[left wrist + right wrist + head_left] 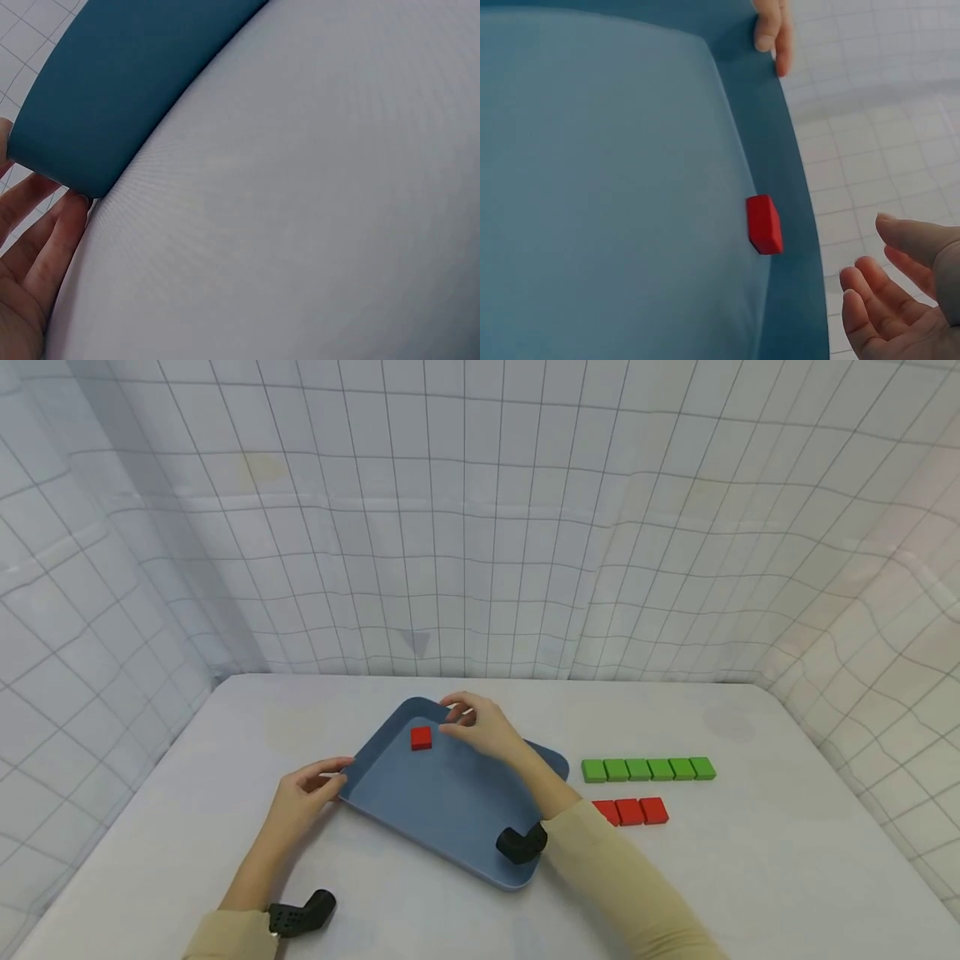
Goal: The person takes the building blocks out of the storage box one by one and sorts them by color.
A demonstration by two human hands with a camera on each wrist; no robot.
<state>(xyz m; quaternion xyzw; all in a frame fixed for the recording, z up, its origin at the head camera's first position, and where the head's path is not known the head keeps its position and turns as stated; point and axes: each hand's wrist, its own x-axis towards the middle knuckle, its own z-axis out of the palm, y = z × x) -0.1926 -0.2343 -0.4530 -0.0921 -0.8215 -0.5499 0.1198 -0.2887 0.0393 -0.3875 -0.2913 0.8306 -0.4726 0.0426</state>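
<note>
A blue rectangular tray (pixel 450 810) lies at an angle on the white table. My left hand (pixel 296 802) grips its left corner, thumb over the rim and fingers (pixel 64 236) against the outer wall. Inside the tray, near the far wall, sits one small red block (pixel 421 738). My right hand (pixel 483 728) hovers over the tray's far side, just right of that block, with loosely bent fingers and nothing between them. In the right wrist view a gap separates the red block (pixel 765 225) from the right hand (pixel 900 296).
Right of the tray, several green blocks (pixel 649 769) form a straight row. A shorter row of red blocks (pixel 630 812) lies nearer, its left end partly covered by my right sleeve (pixel 600 868). White gridded curtains (pixel 480 527) surround the table (pixel 780 860) at the back and sides.
</note>
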